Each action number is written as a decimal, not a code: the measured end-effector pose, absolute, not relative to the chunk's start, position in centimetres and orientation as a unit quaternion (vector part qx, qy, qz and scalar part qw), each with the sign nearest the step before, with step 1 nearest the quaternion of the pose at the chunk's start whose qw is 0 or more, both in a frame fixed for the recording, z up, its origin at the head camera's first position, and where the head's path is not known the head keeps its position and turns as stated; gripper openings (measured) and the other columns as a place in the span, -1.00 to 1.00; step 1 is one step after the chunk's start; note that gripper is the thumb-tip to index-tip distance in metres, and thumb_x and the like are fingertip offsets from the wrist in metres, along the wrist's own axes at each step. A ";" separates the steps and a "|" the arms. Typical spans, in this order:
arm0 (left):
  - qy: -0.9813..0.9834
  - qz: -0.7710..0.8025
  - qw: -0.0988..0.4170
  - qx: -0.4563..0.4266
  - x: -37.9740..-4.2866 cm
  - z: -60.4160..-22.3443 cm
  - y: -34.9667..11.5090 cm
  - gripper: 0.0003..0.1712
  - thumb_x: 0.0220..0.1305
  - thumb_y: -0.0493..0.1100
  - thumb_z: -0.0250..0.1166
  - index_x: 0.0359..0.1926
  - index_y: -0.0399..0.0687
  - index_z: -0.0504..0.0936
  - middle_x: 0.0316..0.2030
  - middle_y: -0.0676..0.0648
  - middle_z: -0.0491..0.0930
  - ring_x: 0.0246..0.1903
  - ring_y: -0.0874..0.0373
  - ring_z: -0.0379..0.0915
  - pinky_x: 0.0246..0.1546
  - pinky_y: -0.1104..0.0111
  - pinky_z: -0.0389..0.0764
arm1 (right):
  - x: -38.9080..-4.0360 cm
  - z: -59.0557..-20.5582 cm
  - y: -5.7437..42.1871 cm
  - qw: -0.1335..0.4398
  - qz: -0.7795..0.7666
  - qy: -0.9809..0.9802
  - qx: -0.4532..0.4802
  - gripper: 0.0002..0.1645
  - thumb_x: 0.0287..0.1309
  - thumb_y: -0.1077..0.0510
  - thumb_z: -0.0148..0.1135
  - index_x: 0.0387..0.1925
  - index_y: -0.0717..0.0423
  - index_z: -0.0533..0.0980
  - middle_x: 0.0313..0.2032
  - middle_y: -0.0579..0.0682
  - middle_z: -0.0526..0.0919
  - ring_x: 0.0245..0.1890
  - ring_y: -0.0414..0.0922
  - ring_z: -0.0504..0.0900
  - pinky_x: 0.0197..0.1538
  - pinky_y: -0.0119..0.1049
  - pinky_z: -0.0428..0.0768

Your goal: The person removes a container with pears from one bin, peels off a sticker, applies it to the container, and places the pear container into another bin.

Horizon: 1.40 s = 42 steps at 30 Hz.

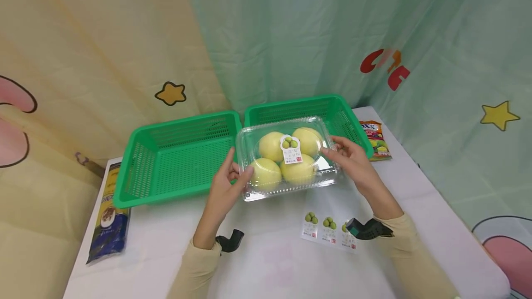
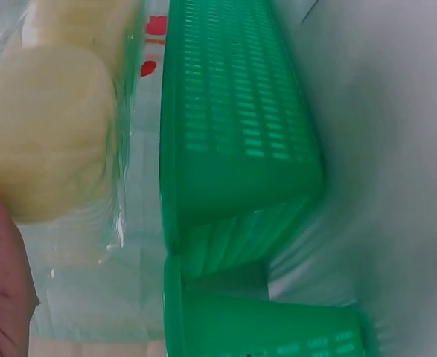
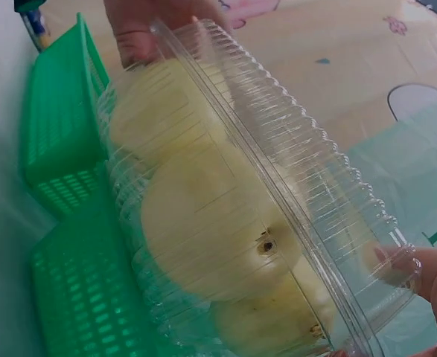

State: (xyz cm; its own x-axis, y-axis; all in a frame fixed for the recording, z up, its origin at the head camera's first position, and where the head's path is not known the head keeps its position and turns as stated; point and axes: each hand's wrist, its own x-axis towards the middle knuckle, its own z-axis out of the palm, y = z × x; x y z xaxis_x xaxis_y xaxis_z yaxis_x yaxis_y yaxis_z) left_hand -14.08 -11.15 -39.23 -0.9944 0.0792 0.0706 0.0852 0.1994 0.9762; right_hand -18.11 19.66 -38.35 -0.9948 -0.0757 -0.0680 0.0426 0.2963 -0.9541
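A clear plastic clamshell box [image 1: 287,188] with several pale yellow-green pears [image 1: 266,174] inside is held up between both hands. On its lid sits a fruit-shaped sticker [image 1: 292,149] with green fruit and writing. My left hand [image 1: 224,188] grips the box's left end, thumb on top. The right hand [image 1: 353,160] pinches the opposite end, thumb on the lid edge. In the right wrist view the box [image 3: 307,156] appears from its side, lid closed over the pears [image 3: 211,216]. The left wrist view shows a pear [image 2: 47,134] close to the left fingers.
Two green plastic baskets stand at the back: the left basket [image 1: 178,197] and the right basket [image 1: 291,101], partly behind the box. A sticker sheet [image 1: 328,232] lies by the right forearm. A blue-and-yellow packet [image 1: 110,216] is at far left, a snack bag [image 1: 376,140] at right.
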 end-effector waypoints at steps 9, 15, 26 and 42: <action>-0.847 -0.526 0.055 -0.057 -17.1 -39.2 -10.2 -0.03 0.11 0.23 0.26 0.42 0.40 -0.12 -0.38 -0.01 0.34 -0.49 0.17 0.34 -0.53 0.42 0.38 | -21.1 -38.3 20.0 0.038 -0.565 0.824 -0.013 -0.16 0.10 -0.19 0.24 0.32 0.08 0.22 -0.24 -0.14 0.29 -0.37 -0.23 0.29 -0.39 -0.40 0.38; -0.852 -0.516 0.070 -0.047 -18.8 -39.6 -9.6 -0.04 0.14 0.25 0.22 0.44 0.23 -0.08 -0.42 0.01 0.39 -0.46 0.15 0.31 -0.47 0.37 0.38 | -23.6 -38.7 20.2 0.073 -0.580 0.811 0.019 -0.09 0.05 -0.27 0.24 0.35 0.00 0.19 -0.15 -0.19 0.30 -0.25 -0.22 0.30 -0.29 -0.37 0.37; -0.854 -0.519 0.028 -0.024 -20.7 -40.4 -8.2 0.00 0.18 0.21 0.20 0.46 0.09 -0.16 -0.10 -0.06 0.56 -0.24 0.12 0.59 -0.41 0.37 0.55 | -26.3 -39.4 21.2 0.085 -0.611 0.785 0.052 -0.04 0.01 -0.23 0.29 0.37 0.01 0.16 -0.16 -0.22 0.23 -0.08 -0.18 0.20 -0.06 -0.26 0.28; -0.864 -0.499 -0.065 -0.011 -23.3 -41.2 -4.8 -0.11 0.26 0.10 0.13 0.45 -0.02 -0.11 0.35 -0.27 0.19 0.25 -0.17 0.29 0.16 -0.05 0.42 | -29.5 -42.1 23.1 0.160 -0.568 0.805 0.063 0.07 0.06 -0.29 0.20 0.43 0.08 -0.02 0.45 0.15 -0.06 0.37 0.20 0.08 0.37 0.12 0.11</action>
State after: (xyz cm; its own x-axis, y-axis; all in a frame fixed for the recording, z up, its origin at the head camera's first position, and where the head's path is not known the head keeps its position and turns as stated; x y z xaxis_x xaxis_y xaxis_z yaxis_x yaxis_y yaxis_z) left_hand -23.31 -4.76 -41.24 -0.9913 0.0837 -0.1012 -0.0459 0.5010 0.8642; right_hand -29.46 23.15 -42.11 -0.9410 -0.0793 -0.3291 0.2834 0.3468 -0.8941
